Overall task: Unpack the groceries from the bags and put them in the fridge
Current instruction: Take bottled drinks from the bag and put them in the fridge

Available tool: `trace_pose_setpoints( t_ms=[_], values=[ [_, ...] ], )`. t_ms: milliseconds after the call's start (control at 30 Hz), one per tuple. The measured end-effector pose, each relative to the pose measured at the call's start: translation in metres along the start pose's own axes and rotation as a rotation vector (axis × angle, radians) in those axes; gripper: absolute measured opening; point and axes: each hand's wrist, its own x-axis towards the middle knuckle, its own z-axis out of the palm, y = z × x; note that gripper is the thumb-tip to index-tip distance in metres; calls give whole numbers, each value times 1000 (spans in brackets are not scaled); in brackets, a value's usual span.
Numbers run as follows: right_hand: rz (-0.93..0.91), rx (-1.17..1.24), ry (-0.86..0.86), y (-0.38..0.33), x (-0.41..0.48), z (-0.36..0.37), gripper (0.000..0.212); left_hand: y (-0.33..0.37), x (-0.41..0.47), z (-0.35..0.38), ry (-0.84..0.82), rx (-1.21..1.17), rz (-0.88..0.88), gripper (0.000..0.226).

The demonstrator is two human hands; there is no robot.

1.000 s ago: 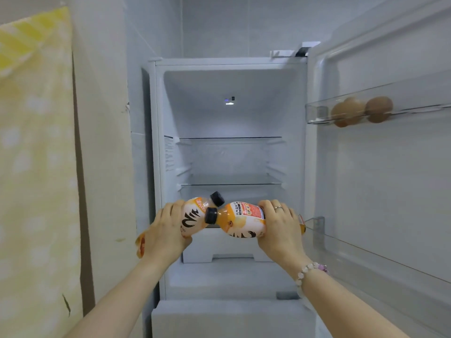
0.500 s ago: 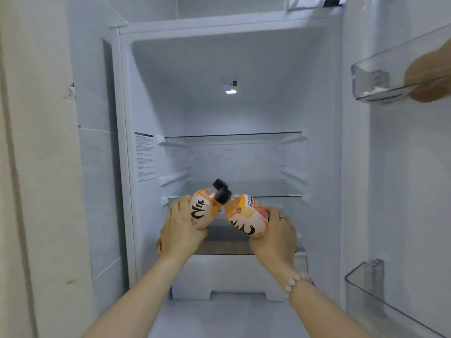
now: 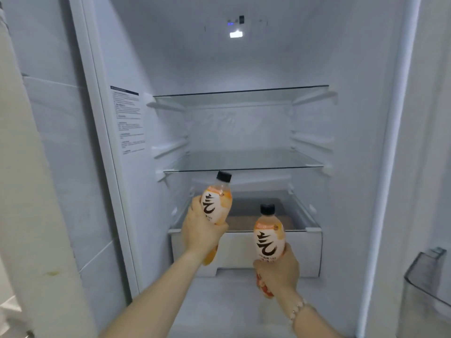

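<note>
1. Left hand point(image 3: 200, 230) wrapped round the lower body of an orange drink bottle point(image 3: 216, 203); black cap tilted up and to the right, reaching the front edge of the lower glass shelf point(image 3: 244, 170).
2. Right hand point(image 3: 278, 269) closed round the base of a second orange bottle point(image 3: 268, 237); held near upright, lower than the left hand's bottle and apart from it; a bead bracelet point(image 3: 297, 309) sits on that wrist.
3. Both bottles are in the air inside the open fridge point(image 3: 244, 64), in front of the white drawer point(image 3: 244, 245); neither rests on anything yet.
4. Above the hands: the lower glass shelf and an upper glass shelf point(image 3: 241, 90), both bare; beyond the hands the drawer's clear cover shows something brownish beneath, not identifiable.
5. Far right of the right hand: a clear door bin point(image 3: 424, 284), only partly in frame; contents cannot be told.
6. Progress, judged: early; no groceries seen on either shelf; these two bottles are carried but not placed; the bags are out of view, so what is left to unpack cannot be counted.
7. Likely next: set both bottles on the lower shelf, nearest the left hand's cap; risk judged as smooth bottles tipping on glass if released tilted.
</note>
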Motion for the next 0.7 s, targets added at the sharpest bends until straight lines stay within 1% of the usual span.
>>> trace_pose_setpoints(
  t_ms=[133, 233, 300, 467, 567, 700],
  values=[
    [66, 3, 61, 8, 16, -5, 39, -25, -11, 21, -95, -45, -20, 65],
    [35, -14, 76, 11, 25, -5, 40, -38, -21, 37, -145, 17, -15, 65],
    [8, -28, 80, 15, 28, -2, 41, -44, -25, 49, -177, 7, -29, 63],
    [-13, -27, 108, 29, 28, 11, 40, -52, -34, 68, -207, -102, -95, 56],
    [-19, -30, 98, 35, 28, 17, 44, -60, -39, 74, -217, -54, -62, 57],
    [-26, -36, 113, 36, 29, 22, 43, -67, -41, 78, -213, -25, -34, 58]
  ],
)
